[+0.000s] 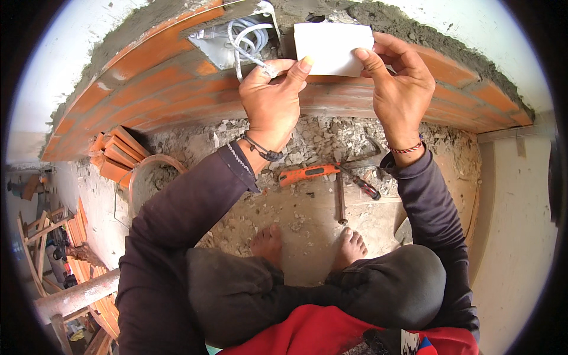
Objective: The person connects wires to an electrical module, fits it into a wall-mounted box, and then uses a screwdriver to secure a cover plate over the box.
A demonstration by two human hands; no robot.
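Note:
A white rectangular plate (333, 49) is held up between both hands in front of the brick wall. My left hand (273, 94) is closed, its thumb and fingers pinching the plate's lower left corner; a whitish cable end shows by its fingers. My right hand (402, 89) grips the plate's right edge, thumb on the front and fingers mostly behind. Just left of the plate, a recessed metal box (216, 50) in the wall holds a coiled pale cable (251, 38). A strand of that cable hangs down near my left hand.
Below lie an orange-handled tool (310, 174), a metal rod (341, 198) and a screwdriver (368, 188), among rubble (231, 133). Bricks (118, 155) and a bucket-like round container (155, 177) stand to the left. Grey mortar (408, 26) borders the brickwork (177, 89). My bare feet rest near the tools.

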